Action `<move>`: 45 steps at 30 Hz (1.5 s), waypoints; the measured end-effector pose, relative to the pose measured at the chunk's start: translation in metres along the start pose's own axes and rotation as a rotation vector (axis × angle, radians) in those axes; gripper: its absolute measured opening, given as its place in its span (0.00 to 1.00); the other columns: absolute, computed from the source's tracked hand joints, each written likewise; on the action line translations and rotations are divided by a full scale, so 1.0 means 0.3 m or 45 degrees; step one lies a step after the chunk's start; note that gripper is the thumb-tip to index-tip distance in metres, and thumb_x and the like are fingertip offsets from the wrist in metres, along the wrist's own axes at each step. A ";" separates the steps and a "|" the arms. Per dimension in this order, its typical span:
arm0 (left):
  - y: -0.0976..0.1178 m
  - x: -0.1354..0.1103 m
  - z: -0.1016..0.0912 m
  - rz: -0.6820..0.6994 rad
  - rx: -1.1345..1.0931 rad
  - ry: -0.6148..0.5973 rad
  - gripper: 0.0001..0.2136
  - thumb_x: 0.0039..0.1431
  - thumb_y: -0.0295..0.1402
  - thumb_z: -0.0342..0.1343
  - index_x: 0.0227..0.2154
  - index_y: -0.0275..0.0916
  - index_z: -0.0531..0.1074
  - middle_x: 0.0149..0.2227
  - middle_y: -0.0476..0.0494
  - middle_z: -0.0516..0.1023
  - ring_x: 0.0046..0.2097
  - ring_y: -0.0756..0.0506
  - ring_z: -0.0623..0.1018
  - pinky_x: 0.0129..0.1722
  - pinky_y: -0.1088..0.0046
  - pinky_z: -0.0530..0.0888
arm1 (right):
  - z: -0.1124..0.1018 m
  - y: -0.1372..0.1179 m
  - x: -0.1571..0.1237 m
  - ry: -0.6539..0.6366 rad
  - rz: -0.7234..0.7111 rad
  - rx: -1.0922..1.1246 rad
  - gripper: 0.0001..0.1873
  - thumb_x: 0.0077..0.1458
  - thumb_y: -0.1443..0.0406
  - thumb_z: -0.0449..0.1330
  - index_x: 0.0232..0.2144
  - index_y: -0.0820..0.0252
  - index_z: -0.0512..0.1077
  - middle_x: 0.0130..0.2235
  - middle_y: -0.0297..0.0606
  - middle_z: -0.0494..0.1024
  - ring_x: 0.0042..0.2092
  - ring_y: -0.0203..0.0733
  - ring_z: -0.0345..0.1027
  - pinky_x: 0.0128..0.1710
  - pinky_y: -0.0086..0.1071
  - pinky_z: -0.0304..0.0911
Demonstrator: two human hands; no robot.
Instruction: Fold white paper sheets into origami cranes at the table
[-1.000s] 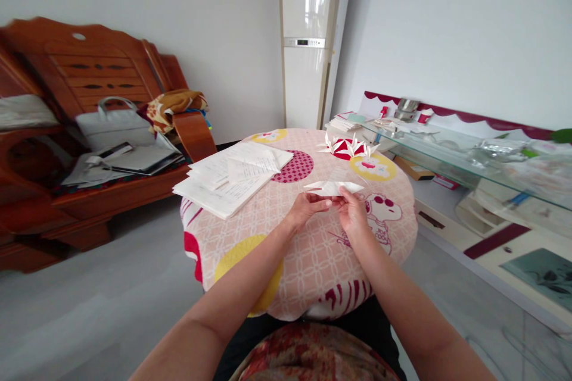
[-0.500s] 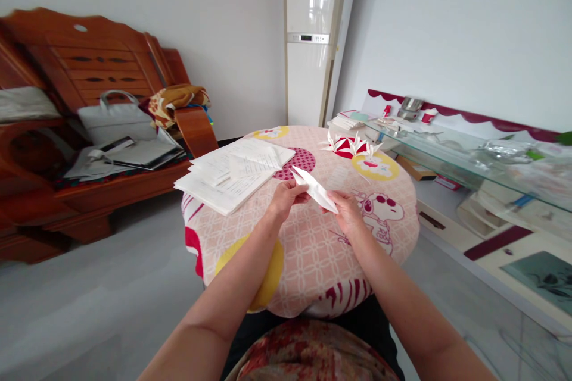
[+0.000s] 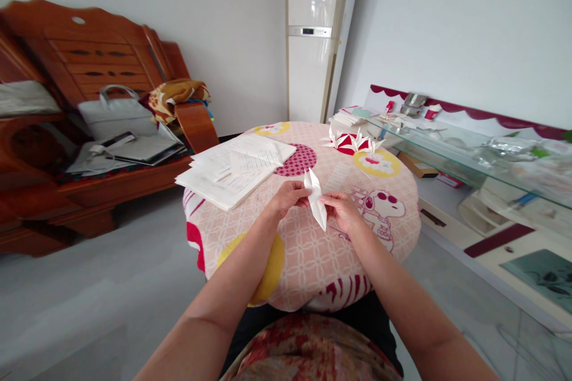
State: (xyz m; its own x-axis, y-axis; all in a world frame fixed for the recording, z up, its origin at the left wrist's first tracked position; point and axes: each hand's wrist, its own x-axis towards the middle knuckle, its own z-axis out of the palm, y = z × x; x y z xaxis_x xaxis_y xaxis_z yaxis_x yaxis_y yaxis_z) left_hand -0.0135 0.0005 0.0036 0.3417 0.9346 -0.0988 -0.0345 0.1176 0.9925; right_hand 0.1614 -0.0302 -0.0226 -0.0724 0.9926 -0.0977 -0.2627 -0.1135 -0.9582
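Both hands hold one folded white paper piece (image 3: 315,198) upright above the round table (image 3: 313,250). My left hand (image 3: 289,196) pinches its left edge near the top. My right hand (image 3: 342,209) pinches its right side lower down. The paper is long and pointed, one tip up and one tip down. The table wears a pink cloth with cartoon prints.
A stack of white printed sheets (image 3: 232,169) lies at the table's left rear. Several folded red-and-white paper figures (image 3: 353,141) sit at the far edge. A wooden bench (image 3: 89,131) with a bag and papers stands left; a glass-topped cabinet (image 3: 469,161) stands right.
The folded paper has turned from lying flat and wide to standing nearly upright between my hands. Both hands stayed pinched on it and drew slightly closer to me.
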 end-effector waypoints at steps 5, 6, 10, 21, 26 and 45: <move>-0.021 0.006 0.019 0.042 -0.062 0.018 0.09 0.47 0.25 0.64 0.34 0.32 0.74 0.30 0.47 0.79 0.28 0.52 0.77 0.31 0.76 0.75 | -0.004 0.009 0.006 0.157 -0.086 -0.089 0.10 0.35 0.60 0.70 0.20 0.60 0.75 0.18 0.33 0.75 0.19 0.35 0.63 0.18 0.29 0.53; -0.028 0.009 0.023 0.024 -0.057 0.058 0.10 0.47 0.24 0.64 0.35 0.32 0.73 0.30 0.47 0.79 0.27 0.52 0.77 0.31 0.75 0.75 | -0.004 0.012 0.006 0.161 -0.084 -0.133 0.10 0.36 0.60 0.69 0.20 0.60 0.75 0.18 0.33 0.74 0.18 0.36 0.63 0.17 0.29 0.53; -0.057 0.021 0.030 -0.083 0.027 0.245 0.19 0.49 0.21 0.63 0.45 0.32 0.70 0.25 0.50 0.78 0.24 0.51 0.76 0.28 0.76 0.74 | -0.003 0.026 0.006 0.177 -0.084 -0.354 0.08 0.40 0.62 0.64 0.25 0.60 0.75 0.19 0.33 0.74 0.18 0.35 0.62 0.16 0.28 0.53; -0.083 0.007 0.045 -0.006 0.689 0.379 0.29 0.49 0.20 0.62 0.56 0.35 0.63 0.21 0.56 0.73 0.23 0.51 0.75 0.28 0.76 0.71 | 0.003 0.032 0.015 0.279 -0.317 -1.197 0.29 0.45 0.71 0.63 0.52 0.60 0.73 0.28 0.35 0.78 0.30 0.43 0.72 0.32 0.33 0.66; -0.109 0.010 0.044 0.402 1.068 0.458 0.17 0.44 0.19 0.62 0.39 0.37 0.71 0.30 0.49 0.76 0.32 0.48 0.75 0.35 0.73 0.72 | 0.009 0.018 -0.010 0.158 -0.503 -1.571 0.15 0.50 0.72 0.62 0.42 0.59 0.78 0.32 0.40 0.79 0.35 0.45 0.72 0.39 0.35 0.65; -0.085 -0.060 -0.048 0.654 1.023 -0.233 0.14 0.53 0.25 0.61 0.42 0.42 0.80 0.49 0.41 0.79 0.50 0.43 0.78 0.53 0.66 0.72 | -0.114 -0.017 -0.014 -0.533 -0.845 -1.306 0.22 0.47 0.78 0.58 0.40 0.53 0.81 0.47 0.39 0.82 0.50 0.47 0.75 0.53 0.44 0.67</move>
State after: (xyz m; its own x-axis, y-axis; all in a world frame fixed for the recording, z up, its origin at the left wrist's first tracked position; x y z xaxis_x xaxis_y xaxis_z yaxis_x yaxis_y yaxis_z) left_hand -0.0323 -0.0146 -0.0211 0.6070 0.7334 0.3060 0.4083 -0.6181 0.6717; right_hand 0.1958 -0.0322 -0.0266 -0.5565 0.7356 0.3862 0.4770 0.6635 -0.5764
